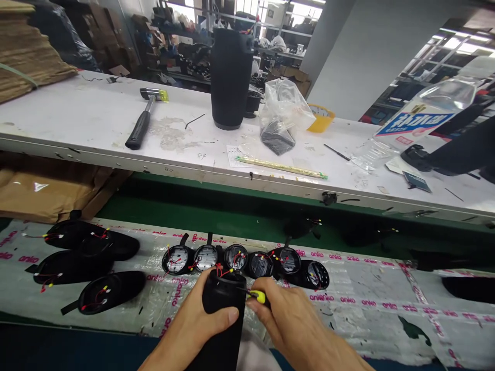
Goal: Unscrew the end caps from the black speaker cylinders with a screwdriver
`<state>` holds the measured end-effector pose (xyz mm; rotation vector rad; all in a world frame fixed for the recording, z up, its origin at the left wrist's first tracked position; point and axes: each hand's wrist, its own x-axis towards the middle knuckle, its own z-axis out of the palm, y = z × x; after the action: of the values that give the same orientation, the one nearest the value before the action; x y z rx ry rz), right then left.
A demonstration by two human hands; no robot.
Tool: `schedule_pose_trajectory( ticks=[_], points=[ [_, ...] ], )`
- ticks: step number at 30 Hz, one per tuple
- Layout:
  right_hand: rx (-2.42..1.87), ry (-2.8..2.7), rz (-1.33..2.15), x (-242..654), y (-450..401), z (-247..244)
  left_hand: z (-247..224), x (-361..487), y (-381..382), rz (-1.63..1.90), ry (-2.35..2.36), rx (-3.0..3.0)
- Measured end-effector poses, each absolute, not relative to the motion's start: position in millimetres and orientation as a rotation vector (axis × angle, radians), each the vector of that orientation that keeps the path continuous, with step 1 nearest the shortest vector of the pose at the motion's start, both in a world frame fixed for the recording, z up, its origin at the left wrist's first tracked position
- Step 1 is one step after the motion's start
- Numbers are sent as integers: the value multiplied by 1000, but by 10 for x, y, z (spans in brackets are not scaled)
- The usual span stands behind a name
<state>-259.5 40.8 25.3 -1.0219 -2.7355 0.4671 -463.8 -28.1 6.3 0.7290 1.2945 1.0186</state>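
Head view: gripping a black casing (224,301) near its open end with the left hand (195,324), thumb across the near face, far fingers hidden. Tilted slightly, open end uppermost, probably for steadiness and easy reach to the rim. Pinching a yellow-and-black tool handle (258,296) in the right hand (296,314), just beside the casing's right edge; impossible to tell whether pressing or merely poised. Red and yellow wires (219,270) sticking out at the rim, free of both hands.

Just beyond the grip, a row of similar casings (235,257) on printed plastic sheeting (348,319), open ends up with wires showing inside, perhaps for ready access. Left of the grip, more casings (73,265), lying tilted, with wires at their openings.

Farther beyond, on a white bench (100,113): a hammer (139,129), an upright black cylinder (231,77) and a clear bag (286,100) around a dark block (276,135). Beyond and right of the grip, a yellow tub (320,122), contents unclear, and a clear labelled bottle (413,123), fill level uncertain.
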Motion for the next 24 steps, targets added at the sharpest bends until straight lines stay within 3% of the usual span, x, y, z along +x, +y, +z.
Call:
schedule_pose_trajectory(
  ticks=[24],
  points=[
    [-721,-3084,-17,-2626,340,234,75,-4686,-306,956,1215,796]
  ],
)
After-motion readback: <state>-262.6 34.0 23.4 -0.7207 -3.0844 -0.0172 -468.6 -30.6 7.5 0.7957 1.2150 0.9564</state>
